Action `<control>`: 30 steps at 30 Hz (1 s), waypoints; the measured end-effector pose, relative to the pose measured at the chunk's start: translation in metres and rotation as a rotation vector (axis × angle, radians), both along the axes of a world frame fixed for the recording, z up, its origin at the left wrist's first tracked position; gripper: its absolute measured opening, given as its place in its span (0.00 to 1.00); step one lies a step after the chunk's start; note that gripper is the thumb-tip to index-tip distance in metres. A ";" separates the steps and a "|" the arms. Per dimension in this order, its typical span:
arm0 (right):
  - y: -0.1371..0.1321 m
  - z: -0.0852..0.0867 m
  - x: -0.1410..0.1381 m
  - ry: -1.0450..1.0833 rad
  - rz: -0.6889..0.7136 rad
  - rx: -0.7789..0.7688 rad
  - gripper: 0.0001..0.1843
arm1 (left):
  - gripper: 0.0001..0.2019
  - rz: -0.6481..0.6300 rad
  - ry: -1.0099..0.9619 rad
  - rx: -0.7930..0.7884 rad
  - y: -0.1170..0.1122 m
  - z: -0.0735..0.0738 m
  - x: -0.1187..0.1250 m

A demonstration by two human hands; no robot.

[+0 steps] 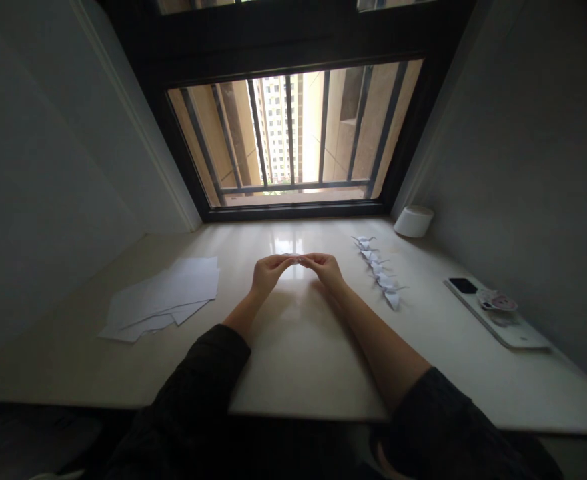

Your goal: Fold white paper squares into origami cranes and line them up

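My left hand [269, 272] and my right hand [324, 268] meet above the middle of the white sill, fingertips close together. Both are closed in a pinch on a small piece of white paper [296, 260], most of which the fingers cover; its shape is too small to make out. To the right of my right hand, several folded paper cranes [379, 272] stand in a slanting row. Left of my left hand lies a loose, fanned stack of white paper sheets [166, 293].
A white cup-like container [413, 221] leans or stands in the back right corner. Along the right wall lies a phone [496, 320] face down, a round grip on its back. The dark-framed, barred window [296, 213] closes off the far side of the sill [298, 373].
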State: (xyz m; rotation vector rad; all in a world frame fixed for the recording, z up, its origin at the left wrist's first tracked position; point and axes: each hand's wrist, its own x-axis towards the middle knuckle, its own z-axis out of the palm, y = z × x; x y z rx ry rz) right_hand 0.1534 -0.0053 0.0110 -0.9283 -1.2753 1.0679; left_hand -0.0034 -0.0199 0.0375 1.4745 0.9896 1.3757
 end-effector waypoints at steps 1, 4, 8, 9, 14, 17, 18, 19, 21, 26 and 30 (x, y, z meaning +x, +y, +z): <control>-0.001 0.001 -0.001 0.003 -0.004 -0.002 0.17 | 0.10 0.017 -0.005 0.009 0.000 -0.001 0.000; -0.002 0.001 -0.005 0.040 -0.020 -0.014 0.17 | 0.10 0.091 -0.024 0.042 0.001 -0.006 0.002; -0.003 0.001 -0.008 0.103 -0.023 -0.035 0.16 | 0.11 0.120 0.027 0.110 0.005 -0.012 0.000; -0.003 0.001 -0.009 0.110 -0.024 -0.038 0.16 | 0.11 0.117 0.052 0.128 0.006 -0.013 -0.001; -0.002 0.001 -0.009 0.109 -0.049 -0.023 0.15 | 0.13 0.123 0.081 0.164 0.006 -0.014 -0.002; -0.002 0.000 -0.008 0.105 -0.049 -0.010 0.15 | 0.13 0.110 0.028 0.149 0.004 -0.014 0.002; -0.002 0.000 -0.008 0.108 -0.049 -0.008 0.15 | 0.12 0.101 -0.001 0.137 0.004 -0.015 0.003; -0.002 -0.001 -0.007 0.111 -0.050 -0.007 0.15 | 0.12 0.092 -0.032 0.121 0.004 -0.015 0.004; -0.001 -0.001 -0.006 0.112 -0.060 -0.005 0.15 | 0.13 0.073 -0.089 0.093 0.005 -0.017 0.005; -0.001 -0.002 -0.007 0.110 -0.062 -0.010 0.16 | 0.11 0.077 -0.165 0.090 0.011 -0.024 0.006; -0.002 -0.002 -0.008 0.146 -0.044 0.005 0.15 | 0.10 0.077 -0.205 0.104 0.014 -0.026 0.005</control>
